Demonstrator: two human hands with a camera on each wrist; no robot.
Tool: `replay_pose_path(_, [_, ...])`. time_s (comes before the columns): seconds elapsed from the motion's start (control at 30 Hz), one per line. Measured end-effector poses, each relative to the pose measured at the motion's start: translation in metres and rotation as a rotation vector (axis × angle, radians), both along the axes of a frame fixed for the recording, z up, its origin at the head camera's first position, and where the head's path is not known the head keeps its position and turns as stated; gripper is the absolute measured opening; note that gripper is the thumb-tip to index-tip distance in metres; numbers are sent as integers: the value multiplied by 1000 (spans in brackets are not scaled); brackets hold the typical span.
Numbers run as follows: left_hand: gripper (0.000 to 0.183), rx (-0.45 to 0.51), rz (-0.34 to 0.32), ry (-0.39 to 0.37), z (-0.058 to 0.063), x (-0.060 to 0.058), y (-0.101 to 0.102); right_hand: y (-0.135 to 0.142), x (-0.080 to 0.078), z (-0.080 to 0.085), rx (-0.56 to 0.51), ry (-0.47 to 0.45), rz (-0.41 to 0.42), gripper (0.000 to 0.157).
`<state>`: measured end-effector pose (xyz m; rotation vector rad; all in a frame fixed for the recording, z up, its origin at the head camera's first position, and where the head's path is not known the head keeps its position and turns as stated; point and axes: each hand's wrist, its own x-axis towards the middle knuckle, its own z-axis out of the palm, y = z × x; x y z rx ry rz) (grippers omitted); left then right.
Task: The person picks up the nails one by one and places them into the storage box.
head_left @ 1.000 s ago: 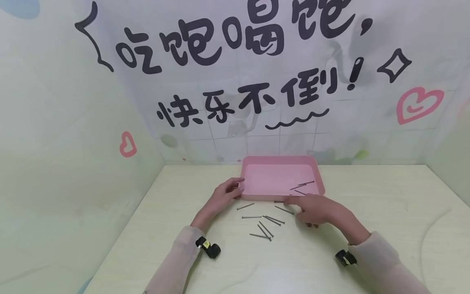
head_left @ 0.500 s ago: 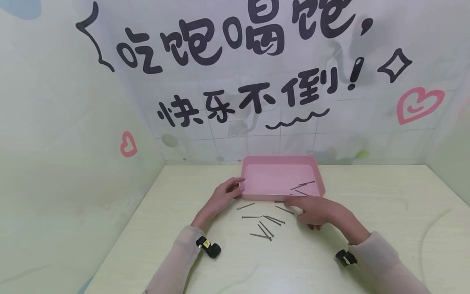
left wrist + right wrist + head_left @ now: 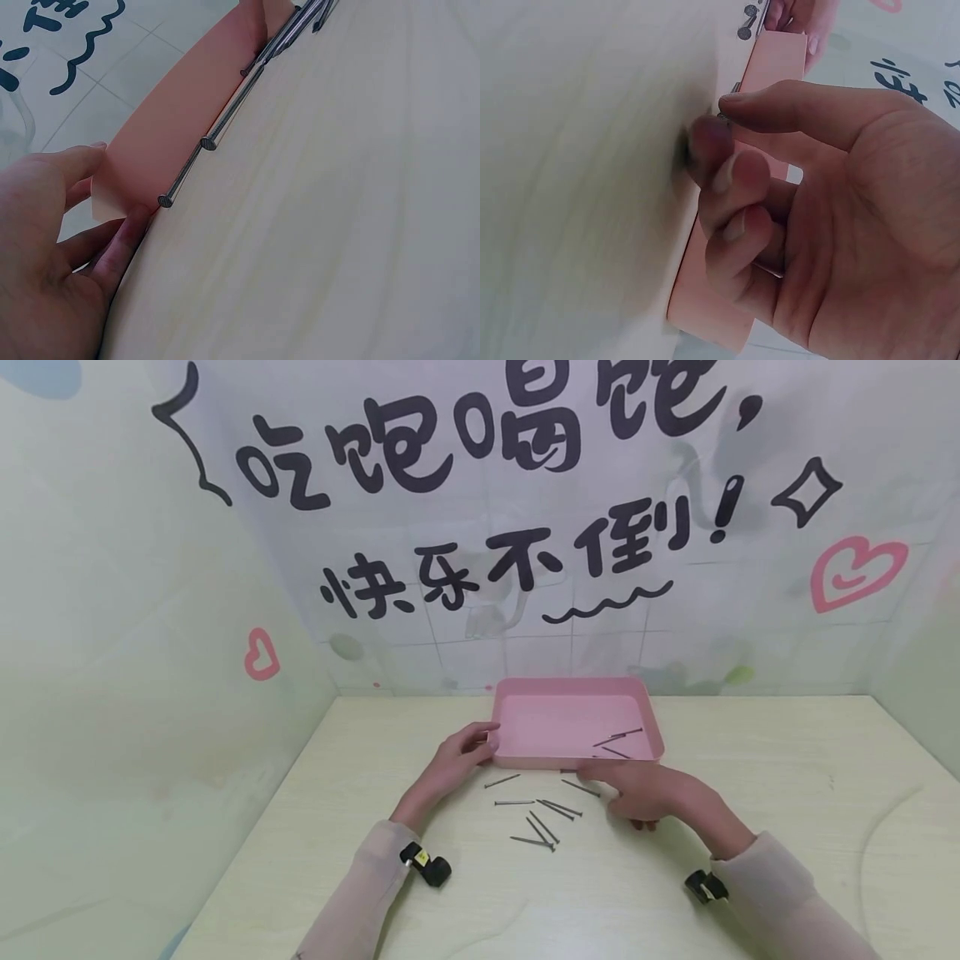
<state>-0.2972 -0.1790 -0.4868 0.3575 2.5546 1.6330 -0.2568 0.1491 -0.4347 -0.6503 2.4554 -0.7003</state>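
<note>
Pink tray (image 3: 555, 722), two hands (image 3: 463, 750) (image 3: 641, 789), nine nails (image 3: 514, 803) outside

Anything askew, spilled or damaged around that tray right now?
Nothing visibly damaged; the pink tray sits flat. Only the loose nails look untidy: they lie on the table in front of it, pointing different ways.

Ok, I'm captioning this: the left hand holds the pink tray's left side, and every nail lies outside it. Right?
Not quite: the head view shows a few nails inside the pink tray, with others outside. The left hand does hold its left side.
</note>
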Motion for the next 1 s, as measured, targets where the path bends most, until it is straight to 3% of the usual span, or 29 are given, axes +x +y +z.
replay_pose_path(0.33, [43, 4, 7, -9, 0, -1, -1, -1, -2, 3, 47, 14, -22, 43])
replay_pose_path(0.67, [43, -5, 10, -13, -2, -2, 0, -4, -1, 1, 106, 108, -41, 15])
replay_pose_path(0.83, [43, -5, 13, -5, -3, -2, 0, -7, -2, -1, 138, 194, -14, 7])
replay_pose_path(1.0, [44, -7, 14, -7, -2, -2, -1, -9, -2, -1, 165, 229, 5, 14])
